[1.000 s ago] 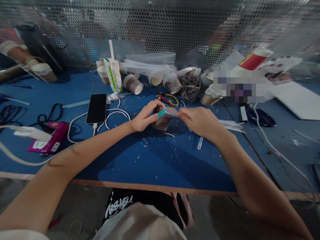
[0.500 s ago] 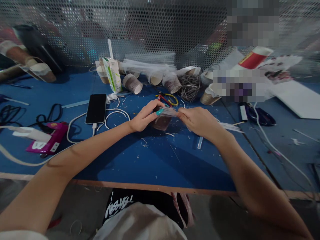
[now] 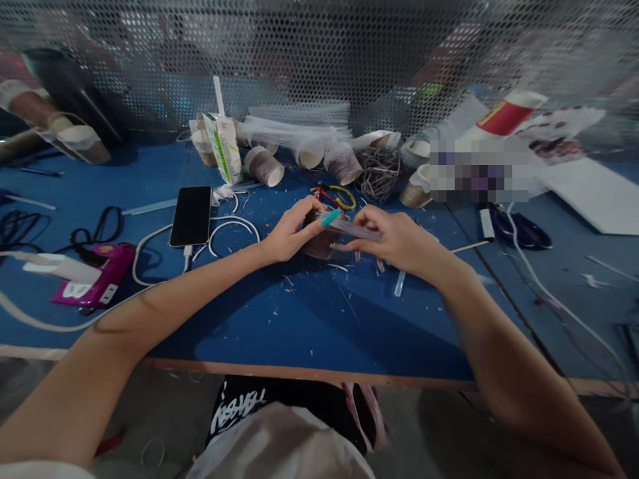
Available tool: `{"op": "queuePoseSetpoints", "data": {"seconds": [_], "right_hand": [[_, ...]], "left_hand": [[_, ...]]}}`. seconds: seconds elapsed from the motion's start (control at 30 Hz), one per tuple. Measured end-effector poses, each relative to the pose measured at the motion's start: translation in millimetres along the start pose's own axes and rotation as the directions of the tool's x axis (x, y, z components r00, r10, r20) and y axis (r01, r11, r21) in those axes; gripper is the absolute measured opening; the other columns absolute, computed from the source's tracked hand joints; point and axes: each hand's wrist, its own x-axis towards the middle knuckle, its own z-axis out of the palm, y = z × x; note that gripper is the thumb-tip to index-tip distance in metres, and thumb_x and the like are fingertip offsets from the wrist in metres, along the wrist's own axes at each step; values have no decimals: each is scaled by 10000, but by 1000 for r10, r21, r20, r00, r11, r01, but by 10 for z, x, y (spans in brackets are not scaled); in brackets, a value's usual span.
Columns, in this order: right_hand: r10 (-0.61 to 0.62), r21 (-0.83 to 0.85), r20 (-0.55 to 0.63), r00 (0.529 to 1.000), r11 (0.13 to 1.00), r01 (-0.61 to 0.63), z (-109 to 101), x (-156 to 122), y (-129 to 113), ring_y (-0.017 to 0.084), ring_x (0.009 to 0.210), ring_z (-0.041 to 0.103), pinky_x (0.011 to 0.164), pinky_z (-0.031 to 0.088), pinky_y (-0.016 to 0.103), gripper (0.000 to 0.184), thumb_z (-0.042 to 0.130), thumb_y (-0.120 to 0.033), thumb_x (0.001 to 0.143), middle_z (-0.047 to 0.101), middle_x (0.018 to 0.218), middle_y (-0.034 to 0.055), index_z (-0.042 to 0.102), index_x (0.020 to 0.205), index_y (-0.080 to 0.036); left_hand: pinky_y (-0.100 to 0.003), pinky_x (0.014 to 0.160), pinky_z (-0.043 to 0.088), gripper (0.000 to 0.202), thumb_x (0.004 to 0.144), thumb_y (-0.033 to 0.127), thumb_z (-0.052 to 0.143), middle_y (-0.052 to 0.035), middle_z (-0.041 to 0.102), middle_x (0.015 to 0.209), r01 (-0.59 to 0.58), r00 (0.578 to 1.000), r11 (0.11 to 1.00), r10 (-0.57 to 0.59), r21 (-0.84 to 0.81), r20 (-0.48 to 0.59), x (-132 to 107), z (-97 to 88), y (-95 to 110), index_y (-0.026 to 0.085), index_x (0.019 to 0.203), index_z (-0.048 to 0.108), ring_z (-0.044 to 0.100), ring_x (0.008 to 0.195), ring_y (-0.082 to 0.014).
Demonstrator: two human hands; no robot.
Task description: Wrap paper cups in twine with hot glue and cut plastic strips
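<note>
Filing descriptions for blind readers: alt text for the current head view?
A person's left hand and right hand hold translucent strips by a brown object on a blue table. A phone lies to the left, white cable plugged in.

The right hand (image 3: 407, 243) has loosened from the closed pinch it had on the clear strips (image 3: 357, 229): its thumb (image 3: 367, 247) and forefinger now stand apart, one below the strips and one above, with the thumb's tip near the right side of the brown cup (image 3: 318, 246). More of the strips shows between the hands, and they slant down into the right hand. The pale ends that stuck out past the right wrist have gone, leaving one thin stick (image 3: 470, 246) showing there. On the left hand (image 3: 289, 233) the thumb's teal nail (image 3: 330, 217) now reaches further right across the strips
</note>
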Motion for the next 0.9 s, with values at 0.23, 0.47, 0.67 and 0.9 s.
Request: {"op": "queuePoseSetpoints", "data": {"seconds": [0.23,0.47,0.67,0.9], "right_hand": [[11,256,71,997,966,-29,-22,-26,-38,115,405,572,454,428,249,333,559,-504,829,665,606,18,485,716,-200],[-15,331,104,994,943,-21,-11,8,-21,99,405,566,430,452,234,335,618,-492,792,654,574,1,509,672,-198],[-35,331,123,992,944,-8,-35,46,6,75,371,511,395,405,232,314,621,-471,795,647,564,-11,540,666,-198],[-43,316,109,993,949,7,-24,79,50,84,380,517,407,409,240,275,630,-435,792,639,563,-12,541,683,-199]], "left_hand": [[-313,732,433,393,922,548,341,-25,527,804,-26,999,999,26,-41,-21,4,5,16,187,859,482,505,756,-143],[-304,760,435,344,922,513,384,-34,547,844,-80,996,996,78,-40,-37,-3,26,-16,186,894,488,521,797,-139],[-302,729,433,391,925,542,339,-22,531,797,-91,995,995,89,-48,-40,0,20,11,186,862,487,504,749,-136],[-289,702,415,406,921,560,333,-12,510,770,-71,997,996,69,-50,-42,0,15,20,192,837,481,481,724,-127]]}}
